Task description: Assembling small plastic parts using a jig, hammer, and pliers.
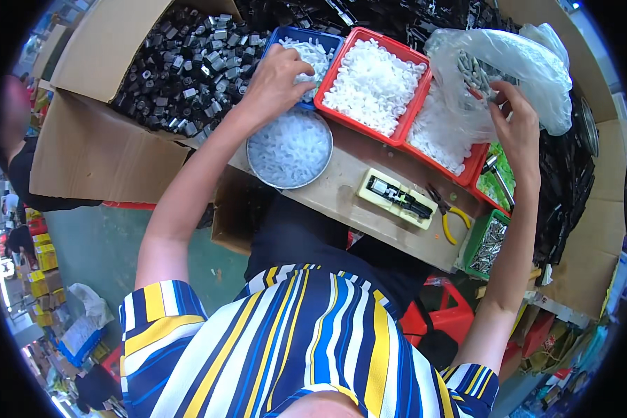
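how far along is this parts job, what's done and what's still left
Done: nothing finished shows; the jig on the bench holds one dark part. In hand: the left hand reaches into the blue bin of white pieces, and the right hand is at the clear bag of metal parts. Left: the round tray, red bin and carton of dark parts all sit full, so most seems ahead.
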`<control>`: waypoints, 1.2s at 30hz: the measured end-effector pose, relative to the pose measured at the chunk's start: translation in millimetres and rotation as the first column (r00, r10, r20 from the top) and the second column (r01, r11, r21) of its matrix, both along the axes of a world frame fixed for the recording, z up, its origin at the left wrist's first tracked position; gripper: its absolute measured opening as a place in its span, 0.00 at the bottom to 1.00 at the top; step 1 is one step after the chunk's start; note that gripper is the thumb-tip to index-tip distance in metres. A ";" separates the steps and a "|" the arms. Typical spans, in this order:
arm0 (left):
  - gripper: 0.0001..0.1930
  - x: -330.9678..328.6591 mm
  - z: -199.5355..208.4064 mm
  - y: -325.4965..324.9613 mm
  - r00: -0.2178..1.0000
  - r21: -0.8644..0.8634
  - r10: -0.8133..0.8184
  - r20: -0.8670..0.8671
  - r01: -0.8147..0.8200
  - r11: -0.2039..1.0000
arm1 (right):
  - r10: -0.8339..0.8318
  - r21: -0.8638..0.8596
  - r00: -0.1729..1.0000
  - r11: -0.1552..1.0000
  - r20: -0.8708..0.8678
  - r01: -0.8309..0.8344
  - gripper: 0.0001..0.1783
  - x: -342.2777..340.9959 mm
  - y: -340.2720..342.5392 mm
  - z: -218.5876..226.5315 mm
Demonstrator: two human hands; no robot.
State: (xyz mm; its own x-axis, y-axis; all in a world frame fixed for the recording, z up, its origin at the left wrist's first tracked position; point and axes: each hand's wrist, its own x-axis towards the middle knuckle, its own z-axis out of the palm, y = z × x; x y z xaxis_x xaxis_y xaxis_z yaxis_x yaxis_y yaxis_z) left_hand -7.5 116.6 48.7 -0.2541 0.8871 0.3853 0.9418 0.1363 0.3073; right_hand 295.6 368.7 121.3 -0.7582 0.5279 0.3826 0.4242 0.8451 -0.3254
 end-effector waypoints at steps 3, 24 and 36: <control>0.08 -3.4 -7.5 12.4 1.000 -0.039 0.001 -0.013 -0.001 0.999 | 0.010 -0.019 1.000 1.000 -0.012 -0.010 0.15 9.1 -9.4 2.1; 0.12 13.9 30.0 -23.7 0.500 0.061 0.074 0.863 -0.250 0.966 | -0.030 -0.076 0.978 0.997 -0.205 0.015 0.13 44.5 -48.4 -4.3; 0.27 74.0 41.8 -35.5 0.092 0.284 -0.290 0.953 0.073 0.956 | 0.162 -0.322 0.960 0.918 -0.228 -0.232 0.14 10.3 -131.0 -3.9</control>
State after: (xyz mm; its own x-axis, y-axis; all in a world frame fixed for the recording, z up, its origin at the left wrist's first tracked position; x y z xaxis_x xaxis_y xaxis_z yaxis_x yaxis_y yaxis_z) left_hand 66.5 81.1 90.5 -0.3411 0.9386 0.0517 -0.2082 -0.1291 0.9695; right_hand 305.9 237.7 117.4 -0.7901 0.5003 0.3542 0.1604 0.7265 -0.6682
